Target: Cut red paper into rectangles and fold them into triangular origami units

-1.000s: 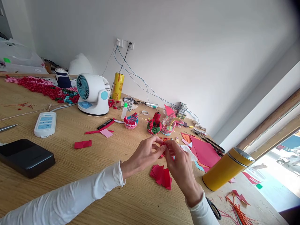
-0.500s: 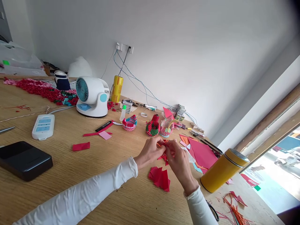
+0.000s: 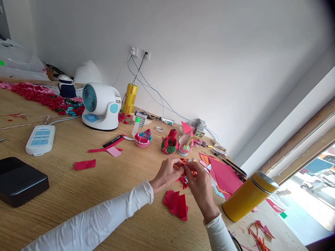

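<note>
My left hand (image 3: 167, 174) and my right hand (image 3: 201, 186) meet above the wooden table (image 3: 110, 195), fingers pinched together on a small red folded paper piece (image 3: 184, 177). Just below them lies a pile of red folded paper pieces (image 3: 176, 203). Beyond the hands stand three folded-paper models in red, green and pink (image 3: 169, 142). Flat sheets of red and orange paper (image 3: 225, 176) lie to the right of my right hand.
A yellow metal canister (image 3: 248, 197) stands at the right. A white and blue desk fan (image 3: 101, 106), a white power strip (image 3: 39, 139), a black box (image 3: 18, 181), a black pen (image 3: 112, 141), a yellow roll (image 3: 130, 98) and red paper scraps (image 3: 84, 164) lie about.
Both hands stay pinched on the small red piece, working it with slight finger movement. The view has shifted a little; the hands sit slightly lower and closer together.
</note>
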The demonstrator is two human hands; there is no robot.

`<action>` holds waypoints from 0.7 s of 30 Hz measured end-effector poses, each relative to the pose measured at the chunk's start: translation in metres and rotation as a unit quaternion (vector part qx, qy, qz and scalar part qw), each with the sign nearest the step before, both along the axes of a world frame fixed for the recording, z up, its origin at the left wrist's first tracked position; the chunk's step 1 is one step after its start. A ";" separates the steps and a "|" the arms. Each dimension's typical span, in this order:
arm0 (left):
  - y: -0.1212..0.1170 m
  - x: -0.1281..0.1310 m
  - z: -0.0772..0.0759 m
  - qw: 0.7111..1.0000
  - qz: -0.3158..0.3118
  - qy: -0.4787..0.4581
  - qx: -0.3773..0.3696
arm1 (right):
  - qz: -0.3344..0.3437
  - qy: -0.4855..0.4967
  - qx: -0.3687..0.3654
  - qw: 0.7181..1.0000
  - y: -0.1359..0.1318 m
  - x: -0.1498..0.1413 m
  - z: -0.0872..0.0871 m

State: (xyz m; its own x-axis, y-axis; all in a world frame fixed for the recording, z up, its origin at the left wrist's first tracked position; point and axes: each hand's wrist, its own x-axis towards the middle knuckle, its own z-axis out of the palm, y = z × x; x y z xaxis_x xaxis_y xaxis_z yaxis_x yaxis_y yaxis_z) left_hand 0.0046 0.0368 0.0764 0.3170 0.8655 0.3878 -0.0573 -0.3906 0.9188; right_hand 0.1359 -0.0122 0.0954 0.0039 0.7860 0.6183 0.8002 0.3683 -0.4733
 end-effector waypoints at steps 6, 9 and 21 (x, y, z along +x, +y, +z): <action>-0.002 0.002 0.000 1.000 -0.004 -0.016 0.005 | -0.095 -0.177 0.095 0.975 -0.003 -0.002 -0.008; -0.004 0.001 0.003 0.999 -0.008 -0.032 -0.013 | -0.064 -0.160 0.101 0.980 -0.004 -0.003 -0.006; -0.002 0.001 0.000 0.999 0.007 0.035 0.031 | 0.023 0.057 -0.020 0.998 -0.001 -0.001 0.006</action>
